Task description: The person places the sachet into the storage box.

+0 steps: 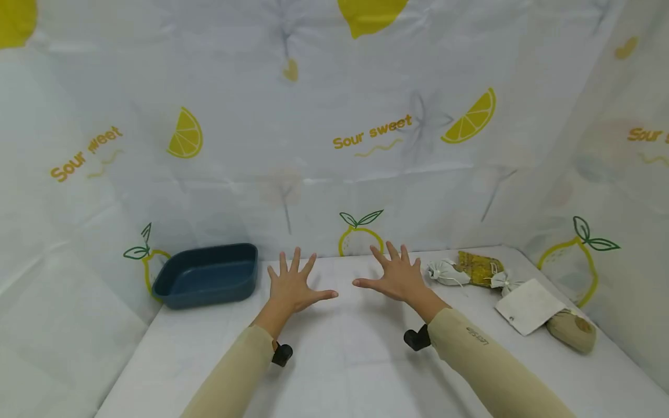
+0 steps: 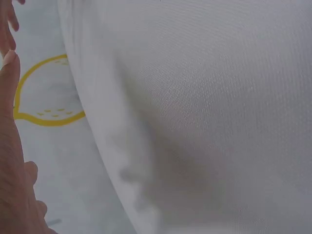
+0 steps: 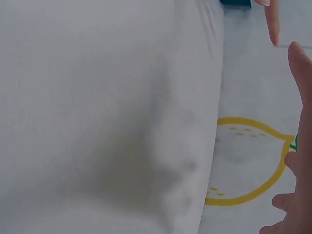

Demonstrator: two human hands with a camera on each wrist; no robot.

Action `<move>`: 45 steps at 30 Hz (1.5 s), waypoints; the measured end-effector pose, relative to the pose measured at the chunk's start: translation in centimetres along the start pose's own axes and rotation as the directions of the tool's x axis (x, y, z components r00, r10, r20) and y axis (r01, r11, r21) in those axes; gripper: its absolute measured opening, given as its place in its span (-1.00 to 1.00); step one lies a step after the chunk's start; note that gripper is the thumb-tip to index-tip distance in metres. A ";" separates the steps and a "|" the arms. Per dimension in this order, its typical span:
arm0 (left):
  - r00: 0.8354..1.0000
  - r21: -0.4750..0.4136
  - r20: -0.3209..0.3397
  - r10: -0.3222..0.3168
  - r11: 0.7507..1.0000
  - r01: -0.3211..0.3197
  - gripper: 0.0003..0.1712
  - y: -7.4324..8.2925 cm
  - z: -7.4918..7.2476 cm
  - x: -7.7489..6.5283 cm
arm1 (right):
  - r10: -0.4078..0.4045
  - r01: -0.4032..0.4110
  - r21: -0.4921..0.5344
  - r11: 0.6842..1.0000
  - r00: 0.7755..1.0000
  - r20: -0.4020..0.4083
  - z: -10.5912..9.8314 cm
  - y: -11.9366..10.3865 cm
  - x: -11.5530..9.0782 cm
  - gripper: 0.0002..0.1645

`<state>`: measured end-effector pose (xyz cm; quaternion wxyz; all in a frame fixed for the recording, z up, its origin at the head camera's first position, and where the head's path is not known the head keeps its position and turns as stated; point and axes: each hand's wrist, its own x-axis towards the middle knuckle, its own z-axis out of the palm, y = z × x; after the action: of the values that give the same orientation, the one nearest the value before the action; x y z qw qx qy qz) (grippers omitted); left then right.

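Both hands hover over the white-covered table with fingers spread wide and nothing in them. My left hand (image 1: pixel 291 287) is left of the middle, its thumb pointing right; the blue tray (image 1: pixel 206 302) stands beyond it to the left. My right hand (image 1: pixel 399 278) mirrors it, thumb pointing left. Nearest to the right hand is a small white drawstring pouch (image 1: pixel 445 273). In the left wrist view the left hand (image 2: pixel 14 141) shows along the left edge, above the cloth; the right wrist view has the right hand (image 3: pixel 302 141) along its right edge.
Behind the white pouch lies a yellow patterned packet (image 1: pixel 478 268). Further right, a white square card (image 1: pixel 529 306) overlaps another white pouch (image 1: pixel 504 281) and a beige pouch (image 1: pixel 572 331). A lemon-print curtain (image 1: pixel 313 197) walls the table's back and sides.
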<state>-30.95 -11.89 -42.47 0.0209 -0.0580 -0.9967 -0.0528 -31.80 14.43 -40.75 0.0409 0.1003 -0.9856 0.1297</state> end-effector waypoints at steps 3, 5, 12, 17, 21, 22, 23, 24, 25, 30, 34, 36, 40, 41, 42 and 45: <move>1.000 0.008 -0.012 -0.006 1.000 0.006 0.35 -0.6 0.0 -0.5 | -0.008 0.007 0.061 0.998 1.000 0.012 0.4 -0.6 -0.2 0.28; 0.999 0.023 -0.034 -0.003 1.000 0.003 0.35 -1.2 -0.1 -1.0 | -0.017 0.015 0.115 0.993 1.000 0.016 0.7 -1.3 -0.3 0.26; 0.985 -0.023 -0.166 0.046 0.998 -0.050 0.32 -4.9 -1.2 -4.5 | -0.048 0.058 0.285 0.957 0.998 -0.040 2.1 -4.0 -0.2 0.19; 0.972 -0.166 -0.232 0.027 0.984 -0.067 0.24 -8.4 -1.2 -7.2 | -0.063 0.077 0.406 0.911 0.997 -0.048 3.4 -6.3 0.2 0.20; 0.963 -0.253 -0.263 -0.053 0.967 -0.016 0.13 -11.5 -0.9 -9.1 | -0.115 0.126 0.464 0.877 0.992 -0.052 4.4 -8.5 0.6 0.18; 0.959 -0.281 -0.272 -0.084 0.960 0.004 0.09 -12.3 -0.8 -9.5 | -0.122 0.133 0.482 0.866 0.991 -0.055 4.6 -9.1 0.7 0.16; 0.951 -0.314 -0.286 -0.120 0.949 0.026 0.05 -12.9 -0.7 -9.8 | -0.127 0.139 0.499 0.856 0.990 -0.058 4.8 -9.6 0.8 0.15; 0.940 -0.350 -0.299 -0.161 0.935 0.049 0.01 -13.5 -0.7 -10.1 | -0.130 0.144 0.514 0.846 0.990 -0.062 5.0 -10.2 0.9 0.15; 0.927 -0.384 -0.312 -0.207 0.920 0.076 -0.02 -14.1 -0.6 -10.4 | -0.131 0.146 0.528 0.836 0.989 -0.065 5.3 -10.8 1.1 0.14; 0.812 -0.496 -0.392 -0.431 0.843 0.208 -0.07 -16.2 -0.2 -11.4 | -0.148 0.159 0.592 0.790 0.987 -0.069 6.6 -13.7 2.0 0.14; 0.731 -0.572 -0.412 -0.544 0.779 0.258 -0.02 -17.3 0.1 -11.1 | -0.162 0.161 0.640 0.751 0.985 -0.058 7.5 -15.5 2.5 0.10; 0.702 -0.629 -0.385 -0.599 0.727 0.275 0.00 -17.8 0.3 -10.9 | -0.186 0.170 0.664 0.728 0.981 -0.048 8.0 -16.3 2.7 0.08; 0.663 -0.746 -0.330 -0.672 0.616 0.253 0.03 -19.3 0.4 -10.4 | -0.250 0.188 0.713 0.676 0.968 -0.018 8.9 -18.0 3.3 0.04; 0.663 -0.767 -0.322 -0.676 0.596 0.236 0.03 -19.6 0.5 -10.2 | -0.261 0.188 0.723 0.665 0.965 -0.011 9.1 -18.4 3.4 0.04; 0.660 -0.786 -0.320 -0.680 0.579 0.215 0.03 -19.9 0.5 -10.0 | -0.268 0.182 0.736 0.652 0.963 -0.001 9.1 -18.7 3.6 0.03; 0.673 -0.827 -0.308 -0.673 0.539 0.161 0.04 -20.8 0.6 -9.3 | -0.276 0.156 0.767 0.623 0.961 0.029 9.2 -19.7 3.8 0.02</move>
<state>-24.18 -33.39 -45.66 0.2935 0.2144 -0.8030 -0.4724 -31.94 -7.30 -44.29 -0.0604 0.2349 -0.8218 0.5156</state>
